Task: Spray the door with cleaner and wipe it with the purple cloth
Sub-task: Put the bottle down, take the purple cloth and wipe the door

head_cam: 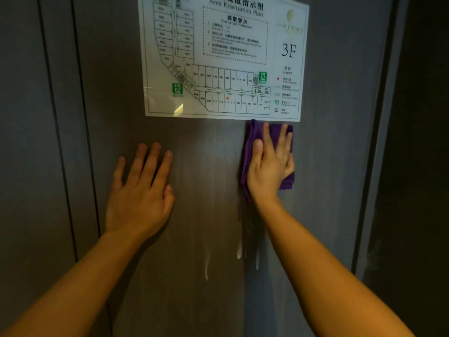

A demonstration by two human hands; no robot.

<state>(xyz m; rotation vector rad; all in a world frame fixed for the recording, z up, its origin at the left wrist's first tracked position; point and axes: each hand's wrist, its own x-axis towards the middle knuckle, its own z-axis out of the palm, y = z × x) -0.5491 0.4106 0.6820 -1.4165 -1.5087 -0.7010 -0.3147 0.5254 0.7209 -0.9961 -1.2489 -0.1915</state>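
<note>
The dark grey-brown door (206,178) fills the view, with a hazy wet patch in its middle and white cleaner drips (207,266) running down lower on it. My right hand (269,169) lies flat on the folded purple cloth (252,135), pressing it against the door just below the plan's lower right corner. My left hand (141,190) rests flat on the door with fingers spread and nothing in it, to the left of the wet patch. No spray bottle is in view.
A laminated evacuation plan (223,57) marked 3F is fixed to the upper door, its bottom edge just above the cloth. The door frame (63,142) runs down the left, and a darker frame edge (379,166) down the right.
</note>
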